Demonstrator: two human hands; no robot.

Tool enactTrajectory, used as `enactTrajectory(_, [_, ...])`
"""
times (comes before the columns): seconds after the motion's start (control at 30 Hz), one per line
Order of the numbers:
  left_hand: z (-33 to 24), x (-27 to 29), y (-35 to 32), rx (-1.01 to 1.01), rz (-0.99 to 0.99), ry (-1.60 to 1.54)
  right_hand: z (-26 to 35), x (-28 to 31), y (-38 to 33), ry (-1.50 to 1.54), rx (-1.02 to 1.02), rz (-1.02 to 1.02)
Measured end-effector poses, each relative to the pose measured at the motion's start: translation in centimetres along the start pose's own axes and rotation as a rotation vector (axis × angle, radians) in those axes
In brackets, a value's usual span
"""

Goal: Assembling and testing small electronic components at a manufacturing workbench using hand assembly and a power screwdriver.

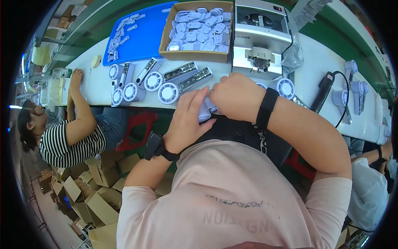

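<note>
At the table's front edge, both of my hands are on a pale lavender plastic handheld fan, mostly covered by my fingers. My left hand wraps its side, with the thumb below. Bent over its upper end, my right hand has curled fingers, and whatever small part they pinch is hidden. Just beyond my hands lie two more fans, one with a round grilled head and an open handle showing the parts inside. Another round fan head sits beside my right wrist.
A cardboard box full of lavender plastic covers stands at the back, beside a blue tray with small parts. A silver machine stands right of it. Farther right lies a black corded tool. Another person sits at left.
</note>
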State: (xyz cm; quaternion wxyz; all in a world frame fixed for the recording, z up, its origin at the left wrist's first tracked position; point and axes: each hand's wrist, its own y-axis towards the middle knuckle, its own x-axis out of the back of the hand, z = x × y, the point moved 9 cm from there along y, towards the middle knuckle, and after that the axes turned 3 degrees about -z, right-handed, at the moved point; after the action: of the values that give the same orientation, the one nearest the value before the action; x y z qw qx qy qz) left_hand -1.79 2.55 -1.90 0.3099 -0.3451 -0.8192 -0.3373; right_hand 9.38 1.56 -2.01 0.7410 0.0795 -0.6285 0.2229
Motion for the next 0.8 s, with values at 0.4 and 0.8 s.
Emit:
enactTrajectory(0.4, [-1.2,3.6,-0.6,-0.09,-0.13,-0.051,0.7,6.3,-3.3,0.203,-0.028,-0.169])
enactTrajectory(0.8, [29.3,29.1,-15.1,0.685,-1.04,-0.006,-4.8,2.2,-21.9,0.27,-0.699,-0.623])
